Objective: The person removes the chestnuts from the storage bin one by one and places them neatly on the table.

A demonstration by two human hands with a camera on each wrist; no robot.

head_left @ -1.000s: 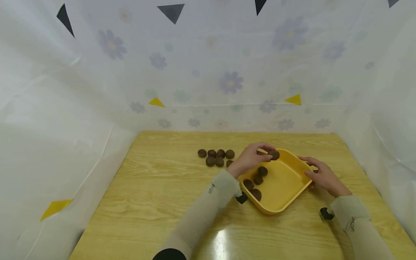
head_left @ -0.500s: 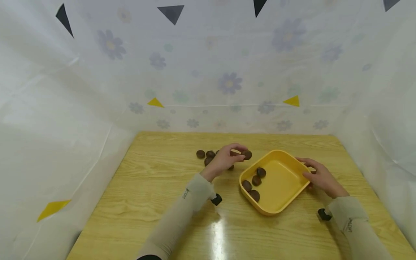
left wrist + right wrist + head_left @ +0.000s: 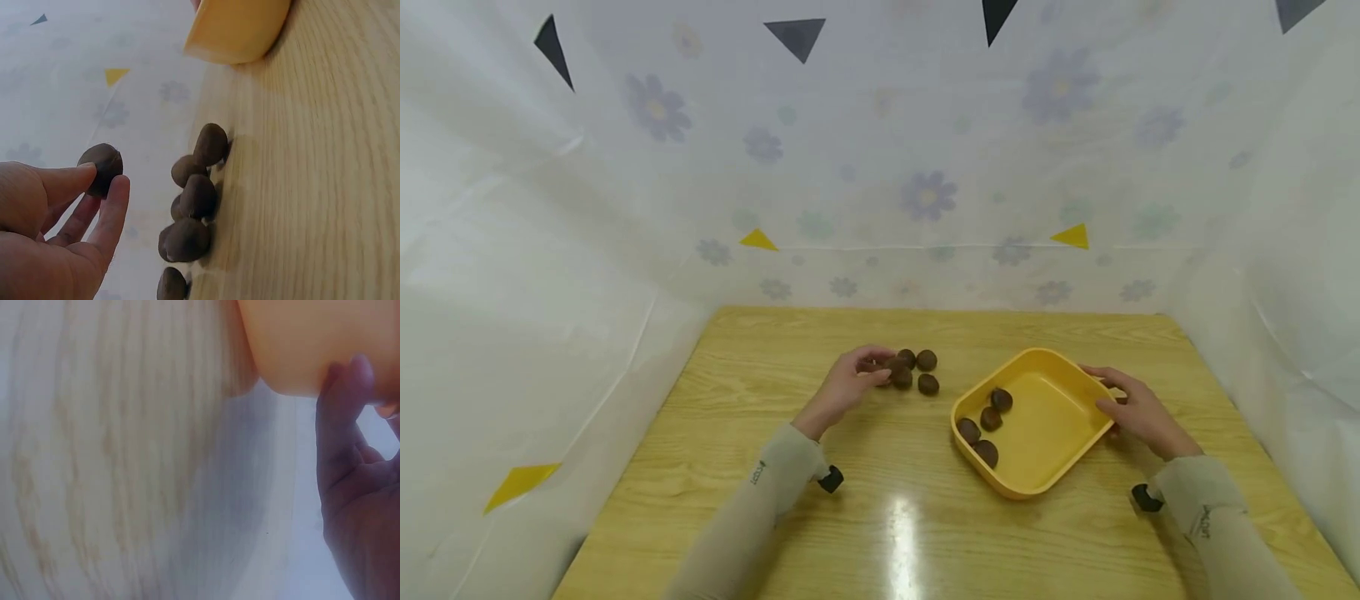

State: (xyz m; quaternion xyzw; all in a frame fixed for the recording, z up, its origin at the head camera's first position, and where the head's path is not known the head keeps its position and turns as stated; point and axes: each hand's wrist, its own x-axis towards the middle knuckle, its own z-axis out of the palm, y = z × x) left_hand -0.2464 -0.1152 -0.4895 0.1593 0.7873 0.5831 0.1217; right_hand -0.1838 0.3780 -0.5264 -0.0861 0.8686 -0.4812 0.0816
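My left hand [image 3: 841, 388] pinches a chestnut [image 3: 105, 167] between thumb and fingers. In the left wrist view that chestnut is held apart from several dark brown chestnuts [image 3: 199, 195] grouped on the table. Seen from the head, the hand covers the left part of this group. To the right stands a yellow square box [image 3: 1051, 429] with rounded corners. Several chestnuts [image 3: 991, 418] lie inside along its left side. My right hand [image 3: 1144, 412] grips the box's right corner, thumb against the wall in the right wrist view; some fingers are hidden.
The wood-grain table [image 3: 715, 467] runs back to a white flowered curtain [image 3: 850, 167], which also hangs at both sides. A strip of table separates the loose chestnuts from the box.
From over the box's far left edge, my left hand has moved left with the chestnut to the group on the table. My right hand and the box have stayed in place.
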